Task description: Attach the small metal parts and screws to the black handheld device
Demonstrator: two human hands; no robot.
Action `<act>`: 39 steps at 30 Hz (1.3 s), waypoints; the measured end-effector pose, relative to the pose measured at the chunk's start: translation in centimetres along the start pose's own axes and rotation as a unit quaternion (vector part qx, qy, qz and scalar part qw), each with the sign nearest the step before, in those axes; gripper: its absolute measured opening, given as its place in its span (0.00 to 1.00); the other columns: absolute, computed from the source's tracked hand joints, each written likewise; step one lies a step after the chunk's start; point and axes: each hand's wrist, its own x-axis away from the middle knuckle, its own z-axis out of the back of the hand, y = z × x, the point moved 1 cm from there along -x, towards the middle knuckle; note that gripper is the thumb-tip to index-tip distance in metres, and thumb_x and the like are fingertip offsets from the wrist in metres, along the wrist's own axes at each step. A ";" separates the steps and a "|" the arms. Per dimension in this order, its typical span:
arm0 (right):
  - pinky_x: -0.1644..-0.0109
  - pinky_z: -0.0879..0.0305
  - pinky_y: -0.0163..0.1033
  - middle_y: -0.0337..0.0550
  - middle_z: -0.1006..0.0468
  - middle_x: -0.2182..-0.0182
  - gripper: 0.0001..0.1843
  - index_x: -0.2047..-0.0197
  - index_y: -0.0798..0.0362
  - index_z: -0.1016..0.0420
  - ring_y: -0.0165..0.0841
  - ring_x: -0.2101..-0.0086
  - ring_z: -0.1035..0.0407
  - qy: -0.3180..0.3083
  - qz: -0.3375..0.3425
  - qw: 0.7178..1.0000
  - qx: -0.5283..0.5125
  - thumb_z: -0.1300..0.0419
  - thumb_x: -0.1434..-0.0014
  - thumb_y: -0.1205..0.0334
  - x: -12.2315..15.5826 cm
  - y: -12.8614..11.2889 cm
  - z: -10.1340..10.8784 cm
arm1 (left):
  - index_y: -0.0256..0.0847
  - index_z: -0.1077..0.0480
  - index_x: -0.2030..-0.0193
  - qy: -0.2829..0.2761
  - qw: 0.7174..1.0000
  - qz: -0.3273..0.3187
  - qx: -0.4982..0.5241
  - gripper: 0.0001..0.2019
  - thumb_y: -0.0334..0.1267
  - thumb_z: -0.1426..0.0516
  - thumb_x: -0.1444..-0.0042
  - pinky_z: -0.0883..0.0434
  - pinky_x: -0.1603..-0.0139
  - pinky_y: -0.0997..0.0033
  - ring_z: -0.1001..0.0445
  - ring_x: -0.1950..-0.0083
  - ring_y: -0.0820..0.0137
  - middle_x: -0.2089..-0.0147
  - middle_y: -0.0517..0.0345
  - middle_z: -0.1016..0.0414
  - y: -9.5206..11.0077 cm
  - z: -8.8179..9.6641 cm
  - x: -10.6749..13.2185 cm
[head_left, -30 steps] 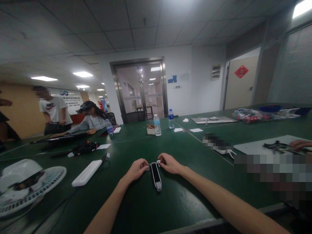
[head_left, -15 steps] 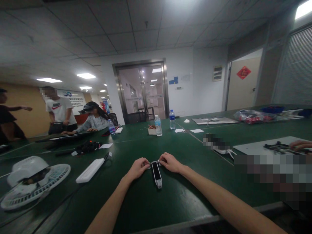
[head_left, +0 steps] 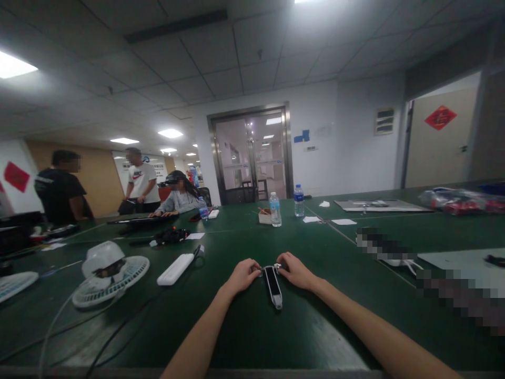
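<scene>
A slim white-framed device (head_left: pixel 273 284) with a long black face lies on the green table, its narrow end towards me. At its far left corner, my left hand (head_left: pixel 245 275) is closed in a pinch, thumb and fingers on a small pale bit at the device's edge. My right hand (head_left: pixel 295 269) pinches a small silvery-white part at the far right corner. Whether these small parts are joined to the device is too small to tell. Both forearms reach in from the near edge.
To the left are a white power strip (head_left: pixel 175 269) and a white fan's round grille (head_left: pixel 136 273), with cables. Water bottles (head_left: pixel 275 211) and a small box (head_left: pixel 264 216) stand ahead. A white board (head_left: pixel 457 266) lies right. Several people are at the far left.
My view has turned left, so the table and room appear shifted to the right. Both hands keep their pinch at the device's far end, and the device stays between them.
</scene>
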 end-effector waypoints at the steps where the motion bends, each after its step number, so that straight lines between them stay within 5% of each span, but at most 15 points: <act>1: 0.63 0.37 0.36 0.42 0.33 0.64 0.05 0.63 0.54 0.31 0.29 0.67 0.37 -0.001 -0.003 1.000 0.000 0.44 0.44 0.63 0.0 0.0 0.0 | 0.38 0.28 0.61 0.000 1.000 0.000 -0.002 0.09 0.39 0.47 0.45 0.37 0.64 0.73 0.34 0.66 0.71 0.66 0.58 0.31 0.0 0.0 0.0; 10: 0.63 0.36 0.36 0.42 0.33 0.64 0.04 0.64 0.53 0.31 0.29 0.68 0.37 -0.013 -0.012 1.000 0.000 0.44 0.45 0.64 0.0 -0.2 0.0 | 0.39 0.29 0.61 -0.002 1.000 -0.001 -0.008 0.10 0.40 0.47 0.44 0.37 0.64 0.73 0.34 0.66 0.71 0.65 0.58 0.31 0.0 -0.1 0.0; 14: 0.61 0.36 0.37 0.43 0.32 0.63 0.08 0.60 0.53 0.31 0.30 0.67 0.36 -0.005 0.008 1.000 0.009 0.44 0.44 0.61 -0.2 -0.2 1.5 | 0.39 0.29 0.62 -0.006 1.000 -0.015 0.003 0.10 0.41 0.47 0.44 0.38 0.64 0.72 0.34 0.66 0.70 0.67 0.58 0.31 0.0 0.1 -0.3; 19: 0.49 0.40 0.41 0.49 0.32 0.57 0.13 0.53 0.54 0.31 0.35 0.56 0.37 0.038 -0.014 0.994 0.102 0.46 0.42 0.63 -0.3 2.4 4.4 | 0.39 0.29 0.62 -0.029 0.999 -0.023 0.012 0.10 0.42 0.47 0.44 0.38 0.66 0.72 0.35 0.68 0.71 0.66 0.58 0.31 -0.6 0.3 -0.9; 25: 0.52 0.41 0.42 0.49 0.29 0.60 0.11 0.58 0.52 0.25 0.37 0.59 0.35 -0.033 -0.044 0.985 0.164 0.45 0.43 0.64 -0.3 4.6 4.2 | 0.39 0.30 0.61 -0.040 0.999 -0.023 0.016 0.11 0.43 0.47 0.44 0.37 0.65 0.72 0.35 0.66 0.70 0.65 0.57 0.31 -0.6 0.6 -0.9; 32: 0.57 0.40 0.37 0.49 0.27 0.65 0.08 0.66 0.55 0.25 0.36 0.62 0.33 -0.036 -0.072 0.983 0.166 0.46 0.42 0.67 -1.1 3.4 3.2 | 0.39 0.28 0.58 -0.052 0.998 -0.002 0.032 0.12 0.40 0.46 0.46 0.37 0.66 0.73 0.35 0.68 0.71 0.65 0.58 0.32 0.1 0.7 -0.6; 39: 0.59 0.39 0.36 0.43 0.29 0.67 0.06 0.63 0.55 0.30 0.31 0.65 0.35 0.047 0.023 0.994 0.093 0.48 0.40 0.66 -0.5 0.0 3.1 | 0.39 0.28 0.58 0.000 0.999 0.002 0.042 0.12 0.41 0.46 0.47 0.36 0.66 0.72 0.34 0.67 0.70 0.66 0.58 0.31 0.8 0.1 -0.3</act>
